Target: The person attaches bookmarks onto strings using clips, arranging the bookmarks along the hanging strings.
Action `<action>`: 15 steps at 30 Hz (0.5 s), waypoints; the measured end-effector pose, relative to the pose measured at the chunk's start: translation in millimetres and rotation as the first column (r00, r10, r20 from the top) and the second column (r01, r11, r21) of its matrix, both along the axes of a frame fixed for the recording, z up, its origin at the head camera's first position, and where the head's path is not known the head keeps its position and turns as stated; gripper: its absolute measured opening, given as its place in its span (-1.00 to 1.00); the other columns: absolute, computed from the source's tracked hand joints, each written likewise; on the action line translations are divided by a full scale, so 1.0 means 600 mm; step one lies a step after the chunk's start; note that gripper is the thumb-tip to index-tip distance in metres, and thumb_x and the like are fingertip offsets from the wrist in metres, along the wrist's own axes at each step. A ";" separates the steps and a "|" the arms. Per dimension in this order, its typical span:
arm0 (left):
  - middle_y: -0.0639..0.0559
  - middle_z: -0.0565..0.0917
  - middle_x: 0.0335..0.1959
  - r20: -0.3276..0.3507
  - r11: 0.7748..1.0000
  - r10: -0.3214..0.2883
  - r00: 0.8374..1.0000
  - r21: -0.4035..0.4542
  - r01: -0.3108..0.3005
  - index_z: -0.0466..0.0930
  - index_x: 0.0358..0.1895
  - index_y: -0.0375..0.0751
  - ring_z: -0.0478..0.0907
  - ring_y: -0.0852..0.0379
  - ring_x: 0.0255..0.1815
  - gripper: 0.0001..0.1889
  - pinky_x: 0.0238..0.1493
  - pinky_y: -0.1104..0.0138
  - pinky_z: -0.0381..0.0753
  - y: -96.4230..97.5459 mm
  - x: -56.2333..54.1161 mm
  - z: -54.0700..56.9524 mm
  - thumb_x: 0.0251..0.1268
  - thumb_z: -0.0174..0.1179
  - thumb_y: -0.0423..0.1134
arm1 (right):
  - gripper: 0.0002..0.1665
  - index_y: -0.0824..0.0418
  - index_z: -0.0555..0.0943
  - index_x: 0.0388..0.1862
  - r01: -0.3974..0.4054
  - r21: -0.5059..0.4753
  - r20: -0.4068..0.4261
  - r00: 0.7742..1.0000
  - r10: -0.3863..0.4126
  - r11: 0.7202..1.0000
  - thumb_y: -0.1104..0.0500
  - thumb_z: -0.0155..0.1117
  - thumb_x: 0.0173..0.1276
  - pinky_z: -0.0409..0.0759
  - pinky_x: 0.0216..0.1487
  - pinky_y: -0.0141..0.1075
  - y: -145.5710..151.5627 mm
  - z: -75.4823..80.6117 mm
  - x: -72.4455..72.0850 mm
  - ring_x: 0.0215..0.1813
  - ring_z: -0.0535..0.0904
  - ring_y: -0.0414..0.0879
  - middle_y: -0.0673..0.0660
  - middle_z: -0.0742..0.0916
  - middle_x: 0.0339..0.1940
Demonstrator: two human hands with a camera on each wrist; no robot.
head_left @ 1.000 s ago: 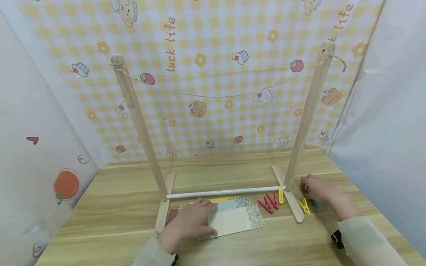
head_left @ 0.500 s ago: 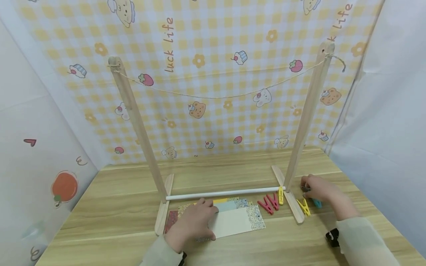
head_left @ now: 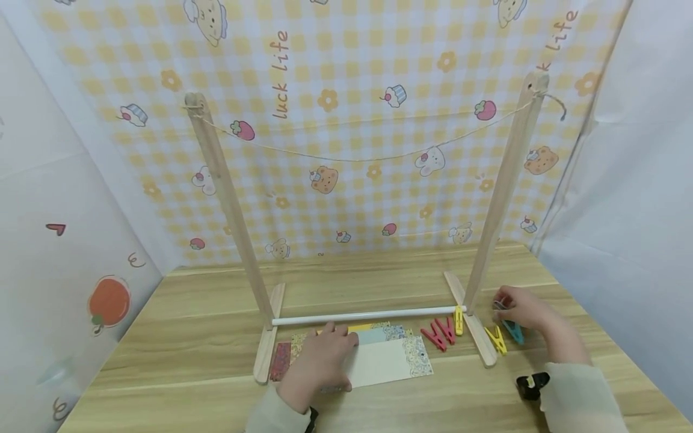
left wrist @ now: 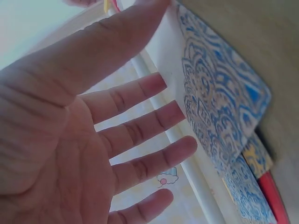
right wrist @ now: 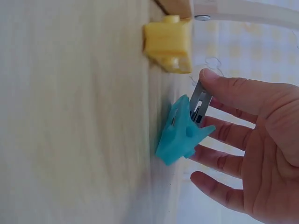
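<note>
Between thumb and fingers, my right hand point(head_left: 525, 308) pinches a grey clothespin point(right wrist: 201, 103). A teal clothespin point(right wrist: 180, 135) lies on the table just under it, near the fingers; in the head view it shows beside the palm. My left hand point(head_left: 325, 358) lies with fingers spread over the overlapping paper cards point(head_left: 381, 361). Its fingertips and thumb are at the top card, though I cannot tell how firmly they touch. In the left wrist view the card's blue patterned end point(left wrist: 210, 93) shows beyond the straight fingers.
A wooden frame with two posts point(head_left: 500, 192), a sagging string point(head_left: 346, 160) and a white bar point(head_left: 368, 314) stands behind the cards. Red clothespins point(head_left: 435, 335) and yellow clothespins point(head_left: 496, 340) lie around its right foot point(head_left: 482, 346). A patterned cloth point(head_left: 352, 198) hangs behind.
My right hand has lifted and shifted slightly with the grey clothespin, so more of the teal one shows. My left hand has slid a little to the right over the cards.
</note>
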State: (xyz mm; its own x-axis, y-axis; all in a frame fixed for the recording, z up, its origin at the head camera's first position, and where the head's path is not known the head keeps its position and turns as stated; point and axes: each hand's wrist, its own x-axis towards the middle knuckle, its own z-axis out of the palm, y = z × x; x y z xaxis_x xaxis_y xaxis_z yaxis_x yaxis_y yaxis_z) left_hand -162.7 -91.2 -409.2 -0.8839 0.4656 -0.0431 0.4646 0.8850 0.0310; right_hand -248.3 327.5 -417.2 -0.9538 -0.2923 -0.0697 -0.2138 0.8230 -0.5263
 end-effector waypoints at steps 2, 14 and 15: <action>0.11 0.63 -0.10 0.006 1.000 0.009 1.000 0.000 -0.009 0.60 -0.01 0.01 0.47 0.12 -0.10 -0.24 -0.13 0.08 0.59 0.000 -0.001 0.002 -0.47 0.66 0.12 | -0.78 0.41 0.49 -0.15 0.014 -0.020 -0.008 1.000 -0.014 1.000 0.30 0.30 0.34 0.55 -0.27 -0.15 0.001 -0.001 0.000 -0.21 0.61 0.08 0.30 0.66 -0.24; 0.08 0.65 -0.11 0.038 0.998 0.041 0.998 0.052 -0.043 0.55 -0.04 0.00 0.57 0.06 -0.08 -0.20 -0.14 0.06 0.62 -0.008 -0.004 -0.005 -0.57 0.67 0.11 | -0.69 0.49 0.50 -0.05 0.074 -0.094 -0.044 0.996 -0.079 0.993 0.26 0.27 0.39 0.63 -0.19 -0.09 0.004 -0.008 0.011 -0.15 0.65 0.17 0.34 0.68 -0.19; 0.08 0.64 -0.12 0.041 0.998 0.046 0.998 0.051 -0.048 0.55 -0.04 0.00 0.57 0.07 -0.09 -0.20 -0.15 0.06 0.62 -0.008 -0.005 -0.006 -0.58 0.68 0.11 | -0.68 0.50 0.49 -0.04 0.077 -0.097 -0.046 0.996 -0.082 0.992 0.26 0.27 0.39 0.63 -0.19 -0.08 0.003 -0.008 0.012 -0.15 0.65 0.18 0.36 0.67 -0.18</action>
